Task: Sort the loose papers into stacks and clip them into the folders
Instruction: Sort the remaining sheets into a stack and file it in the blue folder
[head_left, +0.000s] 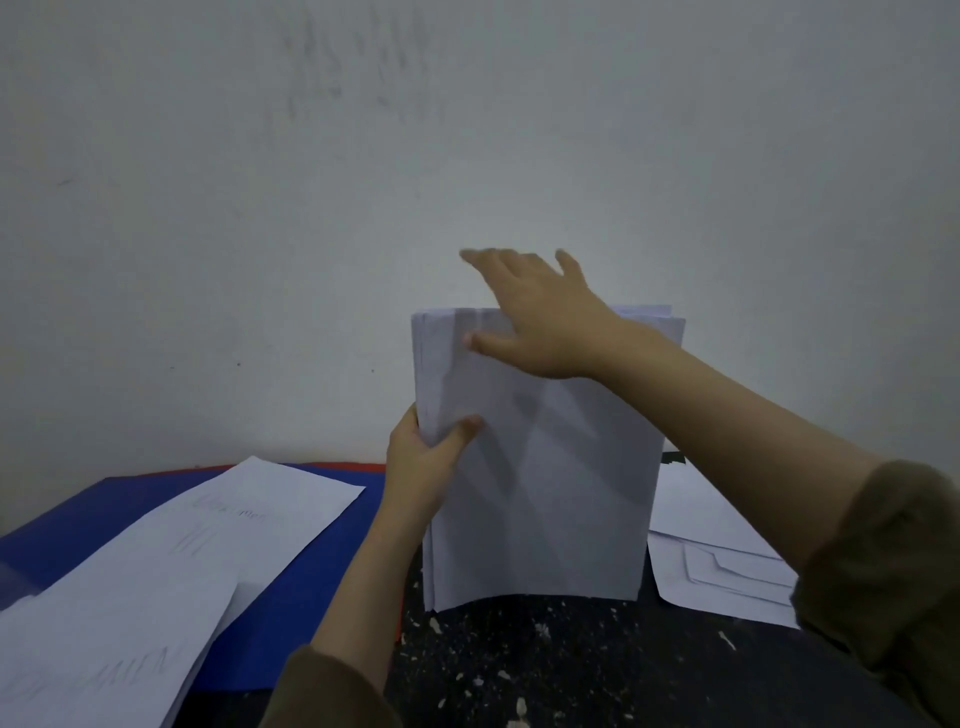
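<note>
thick stack of white paper sheets (540, 467) stands upright at frame centre on the dark speckled table (545, 665), long axis vertical, bottom edge bowed, top edges uneven. blue flat folder (322, 587) lies at 8 o'clock from it under loose sheets. left hand (415, 467) pinches the stack's 9 o'clock edge; right hand (540, 312), fingers straight and holding nothing, presses its 12 o'clock edge, probably squaring it.

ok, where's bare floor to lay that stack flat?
Only the dark speckled floor in front of the upright stack. Left is crowded by the blue folder and loose sheets; right holds more papers.
</note>
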